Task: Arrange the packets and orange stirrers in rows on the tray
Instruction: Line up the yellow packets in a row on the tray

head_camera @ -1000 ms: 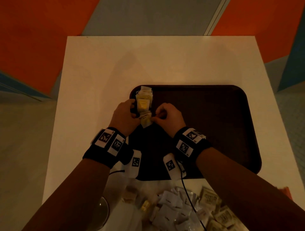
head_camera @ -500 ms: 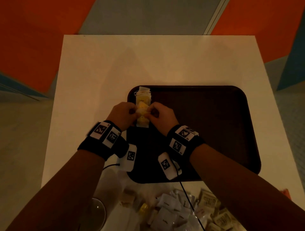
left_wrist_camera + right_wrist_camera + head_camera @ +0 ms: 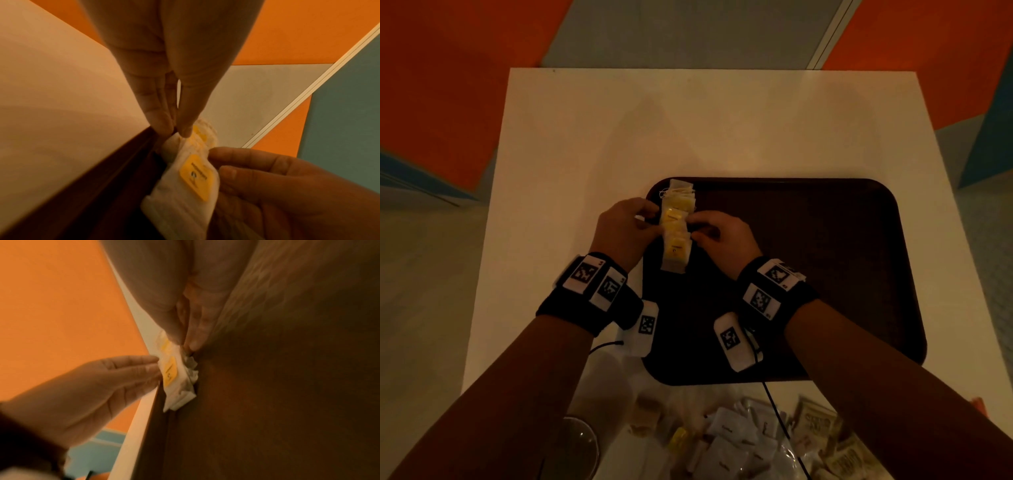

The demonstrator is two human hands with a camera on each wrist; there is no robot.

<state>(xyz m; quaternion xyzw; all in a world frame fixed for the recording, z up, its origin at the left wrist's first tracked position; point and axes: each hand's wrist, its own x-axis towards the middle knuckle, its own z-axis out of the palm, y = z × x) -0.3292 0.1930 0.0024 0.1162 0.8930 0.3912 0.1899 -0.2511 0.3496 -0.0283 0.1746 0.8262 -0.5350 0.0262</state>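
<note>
At the bottom of the head view a loose heap of packets (image 3: pixel 743 445) lies on the white table (image 3: pixel 585 144); no wrist view shows it. Above it, my left hand (image 3: pixel 623 229) and right hand (image 3: pixel 722 236) flank the row of yellow-labelled packets (image 3: pixel 676 226) at the dark tray's (image 3: pixel 825 274) left edge. The left wrist view shows my left fingertips (image 3: pixel 164 125) pressed together, touching the row's edge; the right wrist view shows my right fingertips (image 3: pixel 193 339) pinching its other edge.
</note>
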